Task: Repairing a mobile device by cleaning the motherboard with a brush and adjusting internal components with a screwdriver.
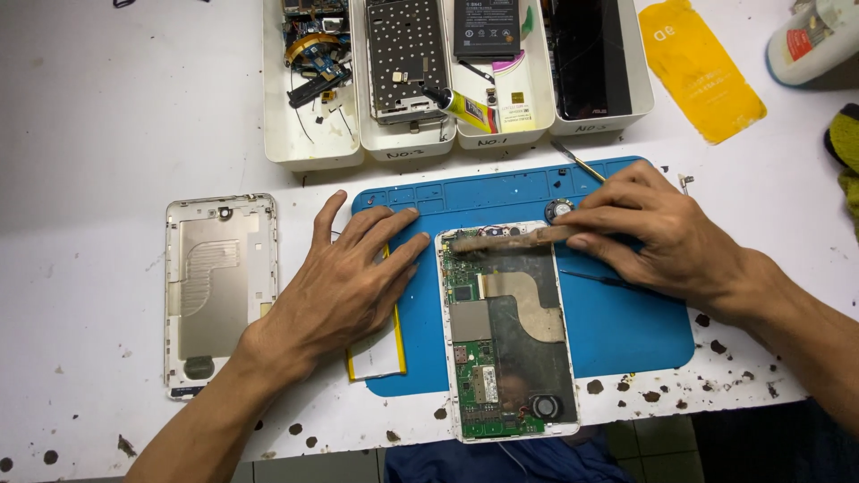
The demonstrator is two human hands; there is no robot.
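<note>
Blue repair mat [617, 331] under opened tablet [507, 358], steadied by flat, spread left hand [344, 286] beside it; right hand [658, 228] pinched on brush [510, 239] across the top edge; cleaning stage judged under way, light strokes needed.

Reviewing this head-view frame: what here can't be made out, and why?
- Flat yellow-edged part: mostly covered by the left hand.
- Tool's working end: blurred across the opened device, gripped by the right hand.
- Four white trays: tops cut off by the upper edge.
- White container: cut off at the top right corner.
- Small parts in the leftmost tray: too small to tell apart.
</note>
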